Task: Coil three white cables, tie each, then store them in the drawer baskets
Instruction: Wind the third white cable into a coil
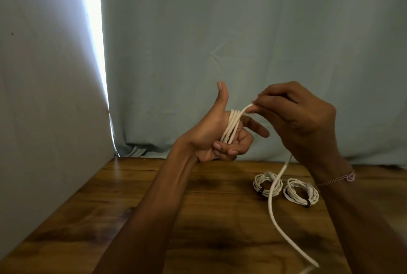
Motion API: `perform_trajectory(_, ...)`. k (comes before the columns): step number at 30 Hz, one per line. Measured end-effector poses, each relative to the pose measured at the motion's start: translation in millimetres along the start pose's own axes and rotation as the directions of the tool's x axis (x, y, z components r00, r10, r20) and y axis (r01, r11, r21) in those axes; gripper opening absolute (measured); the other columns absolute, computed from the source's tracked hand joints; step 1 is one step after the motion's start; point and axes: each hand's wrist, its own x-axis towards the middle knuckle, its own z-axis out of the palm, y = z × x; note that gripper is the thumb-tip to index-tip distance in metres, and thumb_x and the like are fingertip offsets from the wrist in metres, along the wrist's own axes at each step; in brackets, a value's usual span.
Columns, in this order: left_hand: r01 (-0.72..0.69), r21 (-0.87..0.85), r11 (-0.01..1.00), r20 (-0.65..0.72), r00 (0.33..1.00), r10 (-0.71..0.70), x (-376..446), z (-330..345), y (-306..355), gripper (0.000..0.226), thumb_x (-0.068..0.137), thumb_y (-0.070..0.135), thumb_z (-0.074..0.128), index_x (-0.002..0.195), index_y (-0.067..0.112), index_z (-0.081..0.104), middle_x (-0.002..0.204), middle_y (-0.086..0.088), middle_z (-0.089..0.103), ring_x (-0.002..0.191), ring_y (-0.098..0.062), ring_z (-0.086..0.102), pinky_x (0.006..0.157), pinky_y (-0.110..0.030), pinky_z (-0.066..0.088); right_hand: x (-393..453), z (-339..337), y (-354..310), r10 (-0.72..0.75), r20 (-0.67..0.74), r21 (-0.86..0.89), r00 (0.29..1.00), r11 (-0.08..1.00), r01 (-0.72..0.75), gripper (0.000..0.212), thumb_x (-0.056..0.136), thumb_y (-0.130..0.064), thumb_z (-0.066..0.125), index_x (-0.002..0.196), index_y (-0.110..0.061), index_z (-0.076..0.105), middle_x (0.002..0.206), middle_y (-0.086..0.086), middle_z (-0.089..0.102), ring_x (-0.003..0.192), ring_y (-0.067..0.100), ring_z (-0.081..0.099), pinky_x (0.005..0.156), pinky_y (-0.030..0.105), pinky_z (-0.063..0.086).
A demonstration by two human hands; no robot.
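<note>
A white cable point(273, 205) is wound in several turns around the fingers of my left hand point(211, 133), which is raised above the table with the thumb up. My right hand point(295, 119) pinches the same cable just right of those turns, at about the same height. From the right hand the loose end hangs down, crosses the table and runs off the bottom edge. Two coiled white cables lie on the table at the right, each bound with a dark tie: one coil point(267, 183) and another coil point(300, 192) beside it.
The wooden table point(198, 218) reaches back to a pale blue curtain point(242, 42). A grey wall point(44, 97) closes the left side, with a bright gap between wall and curtain. No drawer or basket shows.
</note>
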Motion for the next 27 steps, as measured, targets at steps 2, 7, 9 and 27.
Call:
perform_trajectory(2,0.007,-0.005,1.0,0.055,0.998,-0.007,-3,0,2,0.128,0.076,0.091,-0.001,0.121,-0.016,0.052,0.052,-0.012,0.049,0.031,-0.004,0.022,0.035,-0.023,0.013,-2,3,2,-0.031,0.005,-0.035,1.0,0.999,0.031,0.016,0.093,-0.01,0.071,0.105,0.0,0.076,0.101,0.021,0.072,0.089,0.032,0.069,0.074,0.032,0.056)
perform_trajectory(7,-0.003,-0.072,0.997,0.166,0.986,0.015,-3,10,4,0.11,0.075,0.09,-0.001,0.099,-0.002,0.054,0.049,-0.009,0.05,0.029,-0.004,0.021,0.034,-0.021,0.012,-12,18,9,-0.014,0.022,-0.06,1.0,0.998,0.015,0.035,0.092,0.006,0.064,0.126,-0.004,0.069,0.109,0.018,0.072,0.096,0.033,0.068,0.078,0.038,0.057)
perform_trajectory(9,-0.018,-0.121,0.992,0.19,0.981,0.041,-1,11,4,0.106,0.076,0.089,0.001,0.096,-0.001,0.052,0.047,-0.008,0.049,0.029,-0.006,0.017,0.033,-0.02,0.011,-15,24,6,0.035,0.058,0.028,0.998,0.999,-0.037,0.046,0.089,0.008,0.066,0.133,-0.007,0.065,0.109,0.015,0.071,0.094,0.028,0.067,0.078,0.037,0.058)
perform_trajectory(27,-0.334,-0.277,0.901,-0.238,0.932,0.273,5,9,3,0.052,0.108,0.026,0.03,0.155,0.005,0.028,0.141,-0.019,0.057,0.12,-0.033,0.065,0.083,-0.051,0.061,-22,45,-33,0.233,0.822,0.002,0.52,0.911,-0.412,0.015,0.107,-0.016,0.042,0.097,-0.017,0.054,0.079,-0.004,0.052,0.064,0.01,0.05,0.053,0.018,0.038)
